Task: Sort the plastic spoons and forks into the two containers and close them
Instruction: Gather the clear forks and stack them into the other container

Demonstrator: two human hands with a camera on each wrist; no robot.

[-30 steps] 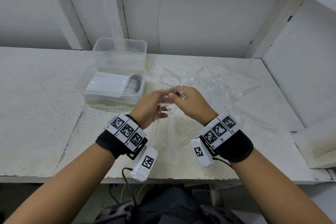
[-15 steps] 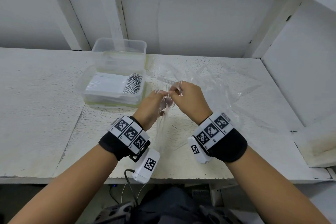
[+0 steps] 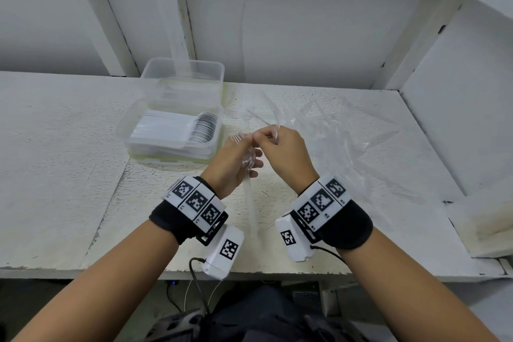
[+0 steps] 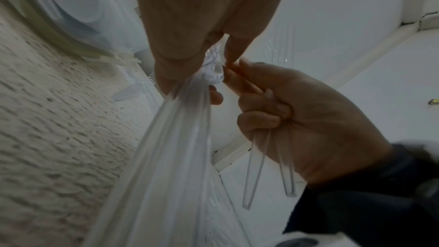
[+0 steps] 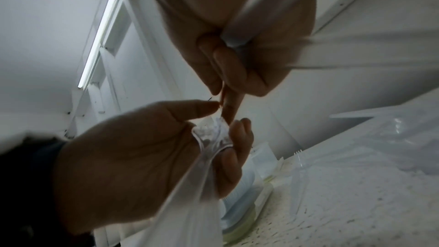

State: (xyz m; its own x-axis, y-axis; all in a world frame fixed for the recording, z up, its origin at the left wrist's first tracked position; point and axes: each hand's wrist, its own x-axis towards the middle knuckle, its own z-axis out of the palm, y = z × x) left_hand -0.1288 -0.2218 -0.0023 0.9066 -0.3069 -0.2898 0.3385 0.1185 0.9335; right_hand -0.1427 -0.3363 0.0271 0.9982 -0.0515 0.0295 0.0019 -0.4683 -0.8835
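1. A rough white table (image 3: pixel 69 175) runs under a white wall braced with painted wooden beams (image 3: pixel 111 22).
2. At about 11 o'clock from the hands stand two clear containers (image 3: pixel 177 108), one behind the other, both without lids; the nearer one holds a neat stack of white spoons (image 3: pixel 180 130), the farther one looks empty.
3. Clear plastic wrap (image 3: pixel 347 130) lies crumpled on the table from 12 to 3 o'clock of the hands, with some clear cutlery faintly visible on it.
4. The left hand (image 3: pixel 233 164) is curled round a bunch of clear forks (image 3: pixel 248 172), tines up at 12 o'clock, handles hanging toward 6 o'clock.
5. The right hand (image 3: pixel 286 155) touches the left at the fork heads; its thumb and forefinger pinch there, while its lower fingers clasp two clear handles (image 4: pixel 268 168) in the palm.
6. Both wrists wear black bands with coded tags (image 3: pixel 194 200).
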